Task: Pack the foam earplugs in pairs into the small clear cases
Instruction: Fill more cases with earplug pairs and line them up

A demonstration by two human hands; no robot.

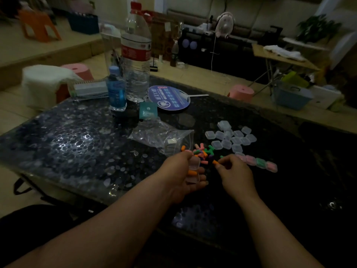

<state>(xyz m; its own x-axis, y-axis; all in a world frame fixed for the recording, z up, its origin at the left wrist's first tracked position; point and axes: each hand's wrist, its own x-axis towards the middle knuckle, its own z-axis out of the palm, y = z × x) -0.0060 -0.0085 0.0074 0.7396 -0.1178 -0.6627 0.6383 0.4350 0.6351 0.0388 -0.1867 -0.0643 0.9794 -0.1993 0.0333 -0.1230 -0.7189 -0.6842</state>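
Observation:
My left hand point(181, 176) holds an open small clear case point(193, 171) with one orange earplug point(192, 172) lying at its hinge. My right hand point(232, 174) pinches another orange earplug point(215, 162) between thumb and forefinger, just right of the case. A loose pile of coloured foam earplugs point(201, 151) lies on the dark table just beyond both hands. Several empty clear cases point(230, 137) are clustered behind and to the right. A row of filled cases point(258, 163), pink and green inside, runs to the right of my right hand.
A crumpled clear plastic bag point(164, 137) lies left of the pile. Farther back stand a large water bottle point(136, 55), a small blue bottle point(116, 89), a round blue fan point(169, 97) and a teal packet point(147, 111). The table's near edge point(81, 187) runs at left.

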